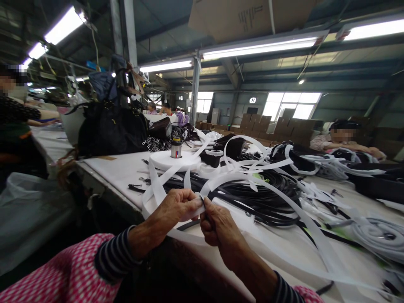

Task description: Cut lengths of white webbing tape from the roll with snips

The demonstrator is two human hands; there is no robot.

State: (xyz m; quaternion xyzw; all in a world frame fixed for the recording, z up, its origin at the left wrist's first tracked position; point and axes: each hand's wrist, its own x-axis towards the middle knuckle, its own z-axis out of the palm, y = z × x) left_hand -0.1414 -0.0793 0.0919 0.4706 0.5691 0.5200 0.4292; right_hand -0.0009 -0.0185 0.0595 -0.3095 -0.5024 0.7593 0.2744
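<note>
Many black straps [277,212], looped white tape [219,181] beyond right hand [217,223]

One view, taken from the head of the person at work. The lens sits above and behind the left hand [176,204] and right hand [219,227], facing forward and somewhat down across the table [110,170]. Both hands show at close range, below the middle of the frame; the sleeves [78,261] enter along the bottom, to either side. The table's near edge runs slantwise from middle left to lower right; the line of sight crosses it obliquely. Coverage is wide: overhead lamps [261,48] fall within the upper part, and the windows [293,103] and clock [253,100] stand far off, above centre.
</note>
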